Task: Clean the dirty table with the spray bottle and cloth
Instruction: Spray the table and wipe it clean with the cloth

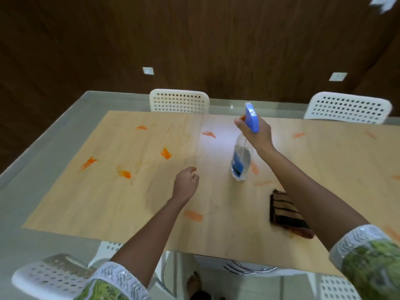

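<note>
While the right hand (256,132) holds the spray bottle (242,156) lifted off the table (151,191), its fingers are wrapped round the neck under the blue head (251,118), one fingertip out front where the trigger should be — the trigger itself is hidden. Bottle hangs tilted, base toward the near edge, nozzle facing the far side; presumably aimed at the orange smears (166,153) over the wood. Clear liquid visible inside.

Left hand (186,184) hovers over bare wood, fingers loosely curled, pinching nothing — judged to be kept free for the cloth. Cannot tell whether it touches the surface.

Cloth (285,213), dark and striped, lies folded near the front edge, partly under the right forearm, untouched. Likely parked there so it stays dry until wiping.

Smears look unwiped: task judged early, spraying stage.
</note>
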